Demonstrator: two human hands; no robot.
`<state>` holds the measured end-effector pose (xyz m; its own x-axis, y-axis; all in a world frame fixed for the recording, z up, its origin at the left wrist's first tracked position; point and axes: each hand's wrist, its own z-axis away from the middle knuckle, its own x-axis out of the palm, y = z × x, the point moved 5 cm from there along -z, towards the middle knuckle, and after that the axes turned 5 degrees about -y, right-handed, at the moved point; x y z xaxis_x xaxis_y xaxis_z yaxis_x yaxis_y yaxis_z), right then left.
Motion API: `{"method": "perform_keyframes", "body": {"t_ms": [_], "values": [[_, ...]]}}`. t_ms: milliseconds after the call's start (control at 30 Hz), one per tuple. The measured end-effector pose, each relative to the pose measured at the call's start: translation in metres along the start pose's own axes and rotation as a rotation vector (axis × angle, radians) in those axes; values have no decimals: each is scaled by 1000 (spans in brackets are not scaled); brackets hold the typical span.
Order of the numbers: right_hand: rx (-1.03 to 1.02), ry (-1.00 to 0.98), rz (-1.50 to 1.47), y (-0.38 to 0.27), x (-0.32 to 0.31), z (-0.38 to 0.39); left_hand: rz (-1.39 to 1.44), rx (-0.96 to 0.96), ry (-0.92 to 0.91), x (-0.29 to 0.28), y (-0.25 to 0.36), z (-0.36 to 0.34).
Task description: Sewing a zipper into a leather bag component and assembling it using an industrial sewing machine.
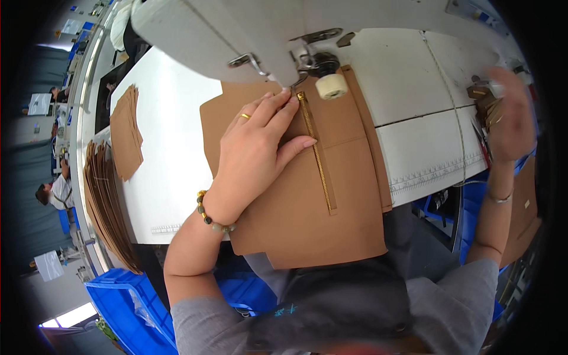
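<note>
A brown leather-like panel (284,225) with a brass-toothed zipper (319,157) set into it lies on the white sewing table, its lower part hanging over the near edge. My left hand (251,142) rests flat on the panel just left of the zipper. Its fingers are stretched towards the needle area, and its thumb reaches onto the zipper. Above the fingertips is the white sewing machine head (236,35), with a cream roller (332,86) beside the needle area. My right hand (512,118) is raised at the far right, off the panel, its fingers smeared by motion.
Brown cut pieces (126,133) lie at the table's left, beside a thick stack of brown panels (103,207). Blue bins (130,302) stand below the table. A cord (452,100) crosses the tabletop on the right. Another person (57,192) sits in the left background.
</note>
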<state>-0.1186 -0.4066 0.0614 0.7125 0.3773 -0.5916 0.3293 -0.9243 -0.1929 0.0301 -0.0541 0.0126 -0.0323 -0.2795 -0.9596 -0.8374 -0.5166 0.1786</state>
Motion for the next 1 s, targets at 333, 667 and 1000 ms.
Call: {"method": "perform_keyframes", "body": {"t_ms": [333,667,1000], "values": [[38,-860,-345,-81,201,-56,1,43,83,5,-1,3],[-42,-707,-76,-91,188,-51,-14,29,84,5,-2,5],[-115,-561,-106,-100,184,-52,2,22,59,4,-3,5]]}}
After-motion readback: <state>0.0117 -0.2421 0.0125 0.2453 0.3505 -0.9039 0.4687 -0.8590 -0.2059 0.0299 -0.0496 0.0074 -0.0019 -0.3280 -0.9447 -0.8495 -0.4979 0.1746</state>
